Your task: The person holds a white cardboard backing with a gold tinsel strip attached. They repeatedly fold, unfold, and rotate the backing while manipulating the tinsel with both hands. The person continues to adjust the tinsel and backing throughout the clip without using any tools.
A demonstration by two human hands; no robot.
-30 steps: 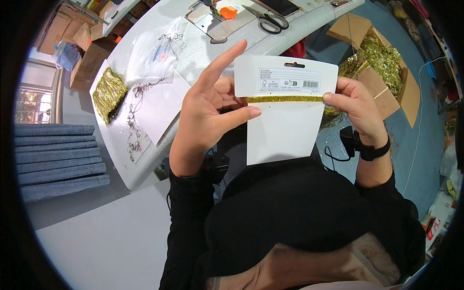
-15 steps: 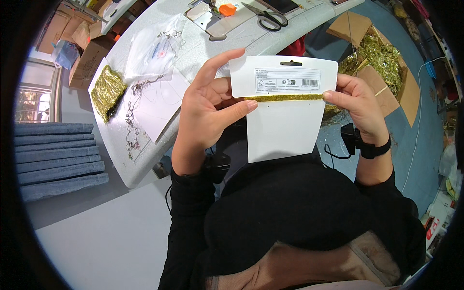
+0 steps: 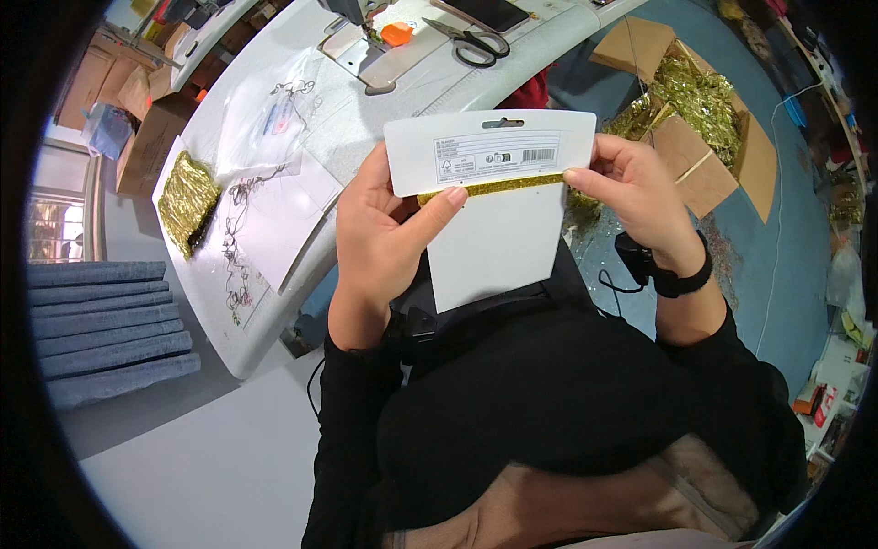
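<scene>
A white cardboard header card [image 3: 498, 252] with a printed label and a hanging slot is held up in front of me, tilted a little. Across it, below the label, runs a narrow glittery gold band [image 3: 514, 186]. My left hand [image 3: 377, 229] is closed on the card's left edge, its thumb on the band's left end and its other fingers hidden behind. At the right edge my right hand [image 3: 645, 197] pinches card and band, thumb in front. What lies behind the card is hidden.
The white table carries dark-handled scissors [image 3: 471, 41], a phone [image 3: 485, 11], a sewing machine plate [image 3: 389, 66], a gold tinsel bundle [image 3: 187, 201] and tangled thread [image 3: 236, 247]. On the floor at right stands an open cardboard box [image 3: 757, 169] with gold tinsel [image 3: 700, 101].
Both hands and the card have shifted left in view, and the card tilts more. My left index finger, raised beside the card before, is now behind it. The background has shifted left too.
</scene>
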